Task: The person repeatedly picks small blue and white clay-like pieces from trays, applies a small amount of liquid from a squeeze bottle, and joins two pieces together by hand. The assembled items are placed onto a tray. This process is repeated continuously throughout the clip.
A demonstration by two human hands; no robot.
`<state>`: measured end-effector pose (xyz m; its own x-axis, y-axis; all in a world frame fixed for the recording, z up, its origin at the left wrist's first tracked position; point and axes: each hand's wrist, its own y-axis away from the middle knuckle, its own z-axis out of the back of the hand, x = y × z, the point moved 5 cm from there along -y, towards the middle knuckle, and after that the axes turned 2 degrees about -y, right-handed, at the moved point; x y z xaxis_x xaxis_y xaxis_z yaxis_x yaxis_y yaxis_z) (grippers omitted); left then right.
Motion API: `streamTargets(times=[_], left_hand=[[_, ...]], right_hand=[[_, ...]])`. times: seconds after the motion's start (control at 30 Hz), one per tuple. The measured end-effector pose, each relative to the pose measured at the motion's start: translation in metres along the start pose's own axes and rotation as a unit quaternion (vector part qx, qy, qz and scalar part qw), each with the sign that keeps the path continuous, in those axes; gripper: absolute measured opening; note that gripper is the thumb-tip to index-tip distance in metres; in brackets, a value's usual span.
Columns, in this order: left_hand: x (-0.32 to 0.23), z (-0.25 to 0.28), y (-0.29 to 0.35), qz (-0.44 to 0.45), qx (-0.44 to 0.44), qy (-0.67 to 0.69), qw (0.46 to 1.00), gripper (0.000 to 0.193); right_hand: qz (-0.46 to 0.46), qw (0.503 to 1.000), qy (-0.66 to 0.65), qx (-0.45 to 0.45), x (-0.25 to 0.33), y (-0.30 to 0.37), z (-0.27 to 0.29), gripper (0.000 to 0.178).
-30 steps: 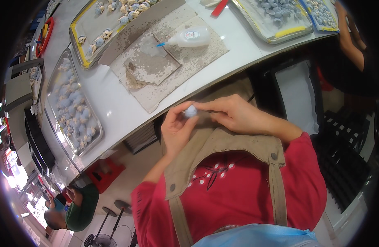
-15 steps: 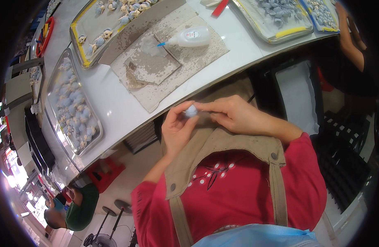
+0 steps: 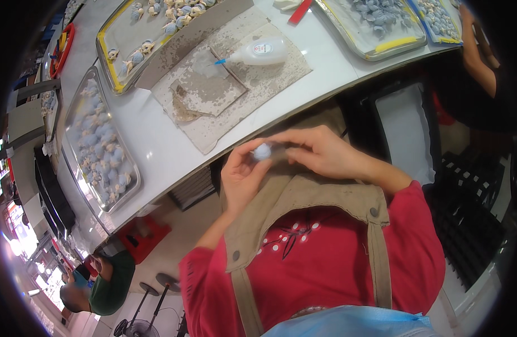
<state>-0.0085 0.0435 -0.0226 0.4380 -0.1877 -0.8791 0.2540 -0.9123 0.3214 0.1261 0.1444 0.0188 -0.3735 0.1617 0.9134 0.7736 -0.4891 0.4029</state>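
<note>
Between the thumb and forefinger of my left hand (image 3: 241, 175) is a small pale blue rounded piece (image 3: 262, 151), held just off the table's front edge, above my apron. My right hand (image 3: 328, 154) reaches in from the right. Its forefinger stretches over to the top of the piece, near my left fingertips, while its thumb stays apart, lower down. Nothing I can make out is in the right hand, and the gap between its finger and thumb is slightly blurred. On the table ahead, a clear squeeze bottle (image 3: 264, 51) with a blue tip lies across stained cardboard (image 3: 213, 129).
A metal tray (image 3: 136, 188) of blue and cream pieces stands at left. Behind it is a yellow-edged tray (image 3: 117, 84) of small figures. Another tray (image 3: 376, 55) holds blue parts at far right, near a co-worker's arm (image 3: 478, 67). A red-handled tool (image 3: 299, 12) lies between.
My right forefinger has lifted and slid slightly up across the pale blue piece, and that hand has shifted a little. My left hand keeps its hold in nearly the same place.
</note>
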Motion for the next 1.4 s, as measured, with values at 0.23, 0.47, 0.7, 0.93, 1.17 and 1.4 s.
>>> streamTargets(times=[0.23,0.47,0.7,0.93,1.17,1.4], left_hand=[[-0.003,-0.008,0.0,0.033,0.034,-0.003,0.999,0.04],[-0.003,-0.008,0.0,0.009,0.041,0.016,0.999,0.043],[-0.001,-0.007,0.0,0.049,0.065,0.033,0.996,0.046],[-0.007,-0.01,0.002,0.075,0.046,0.053,0.995,0.043],[-0.007,-0.006,0.002,0.089,0.014,0.027,0.996,0.04],[-0.004,-0.002,-0.001,0.089,0.033,0.128,0.987,0.042]], right_hand=[[-0.002,0.998,-0.044,-0.036,-0.006,-0.013,-0.007,0.028],[-0.021,0.986,-0.163,0.024,-0.018,-0.027,-0.02,0.029],[-0.077,0.982,-0.172,0.018,-0.024,-0.026,-0.018,0.026],[-0.057,0.967,-0.249,0.021,-0.025,-0.021,-0.018,0.026],[-0.045,0.949,-0.309,-0.044,-0.05,0.016,-0.013,0.027],[0.01,0.917,-0.399,0.001,-0.057,0.041,-0.027,0.05]])
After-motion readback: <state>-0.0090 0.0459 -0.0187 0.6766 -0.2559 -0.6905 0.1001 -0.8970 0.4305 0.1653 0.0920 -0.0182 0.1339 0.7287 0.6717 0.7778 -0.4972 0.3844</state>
